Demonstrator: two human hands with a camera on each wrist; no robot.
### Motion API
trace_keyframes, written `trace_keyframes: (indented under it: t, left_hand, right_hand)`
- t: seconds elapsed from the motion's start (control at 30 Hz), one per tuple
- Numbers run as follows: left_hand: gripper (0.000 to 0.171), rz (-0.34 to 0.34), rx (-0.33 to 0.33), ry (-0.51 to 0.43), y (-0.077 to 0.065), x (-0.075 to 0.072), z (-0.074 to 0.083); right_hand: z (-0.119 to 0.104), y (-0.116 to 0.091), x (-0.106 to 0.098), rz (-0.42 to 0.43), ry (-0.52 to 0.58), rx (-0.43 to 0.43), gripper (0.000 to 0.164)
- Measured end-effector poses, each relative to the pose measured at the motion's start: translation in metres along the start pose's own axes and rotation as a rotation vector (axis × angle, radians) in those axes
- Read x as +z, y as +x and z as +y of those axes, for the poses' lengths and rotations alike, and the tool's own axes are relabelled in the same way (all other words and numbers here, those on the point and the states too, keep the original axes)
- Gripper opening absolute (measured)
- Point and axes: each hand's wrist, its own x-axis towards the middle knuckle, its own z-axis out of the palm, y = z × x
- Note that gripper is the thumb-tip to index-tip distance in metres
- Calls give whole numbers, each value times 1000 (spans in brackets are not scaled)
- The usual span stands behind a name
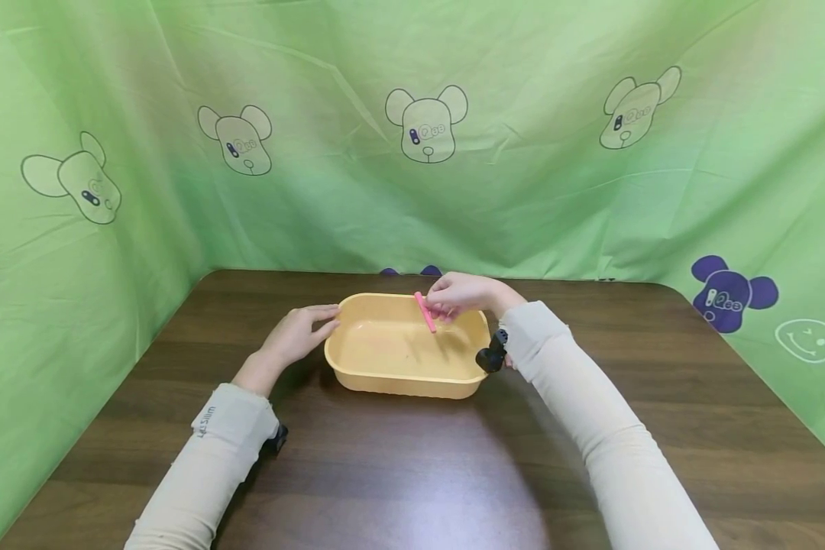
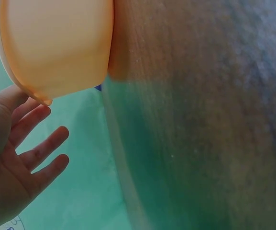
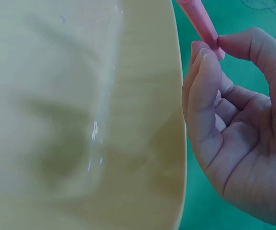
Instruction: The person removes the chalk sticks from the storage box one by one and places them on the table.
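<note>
A pale yellow oblong basin (image 1: 385, 367) stands on the wooden table. My left hand (image 1: 299, 332) rests at its left end, with thumb and index finger right at the rim. In the left wrist view the remaining fingers (image 2: 47, 148) are spread and fairly straight beside the basin's wall (image 2: 61, 43). Above the basin's right rear part, my right hand (image 1: 462, 296) pinches a slim pink stick (image 1: 425, 313) between thumb and fingertips. The right wrist view shows the pinched end of the pink stick (image 3: 202, 24), over the rim, while its other end is cut off.
A brown wooden table (image 1: 357, 473) spreads around the basin. Green cloth (image 1: 522, 206) printed with bear heads hangs behind it and at both sides. Small black devices are worn under the left cuff (image 1: 275, 439) and at the right wrist (image 1: 493, 353).
</note>
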Motion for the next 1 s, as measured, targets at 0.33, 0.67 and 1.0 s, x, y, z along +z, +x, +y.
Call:
trace_keyframes:
  t: [0.33, 0.67, 1.0]
  left_hand:
    - [38, -4, -22, 0, 0, 0, 1]
    - [38, -1, -25, -9, -1, -1, 2]
    - [38, 1, -23, -11, 0, 0, 1]
  right_hand:
    - [18, -19, -15, 10, 24, -19, 19]
    - [31, -40, -22, 32, 36, -11, 23]
    - [47, -55, -24, 79, 100, 2, 20]
